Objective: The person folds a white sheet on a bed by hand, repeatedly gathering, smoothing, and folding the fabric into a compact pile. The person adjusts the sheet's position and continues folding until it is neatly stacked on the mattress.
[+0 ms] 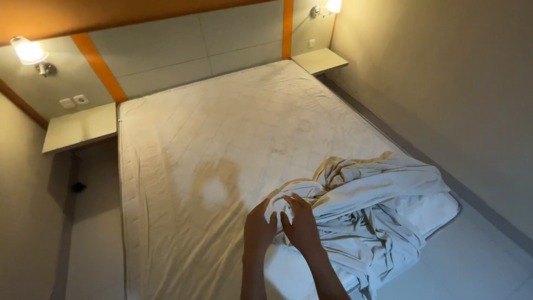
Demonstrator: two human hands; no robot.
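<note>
A crumpled white sheet [372, 205] lies bunched on the near right corner of a bare mattress [222, 144]. Both my hands reach into its left edge. My left hand [258, 228] and my right hand [302, 225] each pinch a fold of the sheet, close together, fingers curled on the fabric. The mattress cover is wrinkled and shows a pale stain [214, 191] just left of my hands.
Small shelves stand at both head corners, one on the left [80, 128] and one on the right [319, 60], each with a lit wall lamp above. Walls close in on the left and right. Pale floor [477, 261] runs along the right side of the bed.
</note>
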